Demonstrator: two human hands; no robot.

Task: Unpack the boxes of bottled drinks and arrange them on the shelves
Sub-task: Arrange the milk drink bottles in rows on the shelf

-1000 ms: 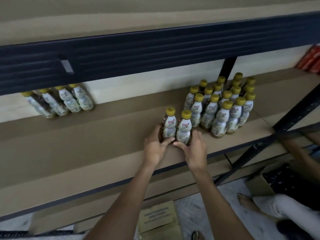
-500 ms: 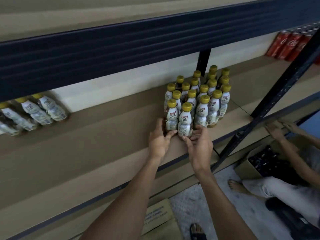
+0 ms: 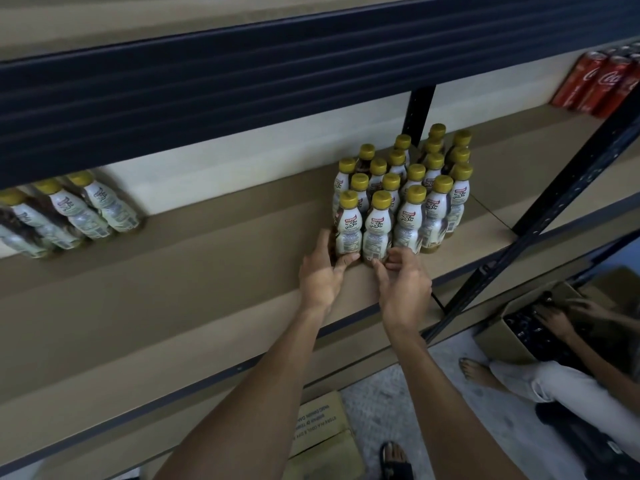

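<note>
On the shelf I saw the left bottle and right bottle upright, long axes vertical, at 12 o'clock from my wrists, left hand curled round the first's base, right hand pinching the second's, the stocked block touching at 1 o'clock.

Dark metal rack with tan shelf boards, pale wall behind, perhaps speckled grey floor below.

About eighteen clustered bottles, at least three blurred bottles, several cans
</note>
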